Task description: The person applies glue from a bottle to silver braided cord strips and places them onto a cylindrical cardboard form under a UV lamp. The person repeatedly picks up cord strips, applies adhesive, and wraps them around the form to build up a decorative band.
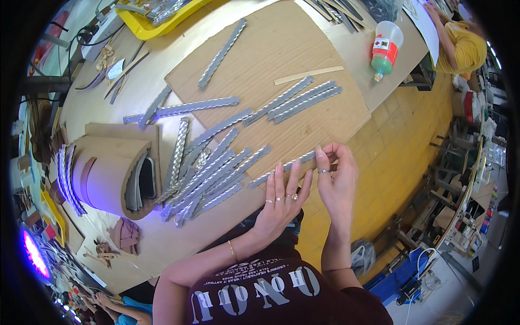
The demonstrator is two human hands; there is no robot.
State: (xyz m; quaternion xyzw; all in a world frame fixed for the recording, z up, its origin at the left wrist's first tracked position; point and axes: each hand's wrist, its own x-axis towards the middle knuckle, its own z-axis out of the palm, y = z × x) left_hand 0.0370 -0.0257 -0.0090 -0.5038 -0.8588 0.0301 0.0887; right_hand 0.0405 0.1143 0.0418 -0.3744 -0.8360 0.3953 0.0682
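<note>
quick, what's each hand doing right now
Left hand: open, fingers flat on the grey braided strip.
Right hand: shut, fingertips pinching the same strip's end.

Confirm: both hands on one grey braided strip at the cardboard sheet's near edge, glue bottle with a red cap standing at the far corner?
Not quite. In the head view the glue bottle lies on its side, not standing. The rest holds: left hand and right hand are both on one grey braided strip at the cardboard sheet near edge.
</note>
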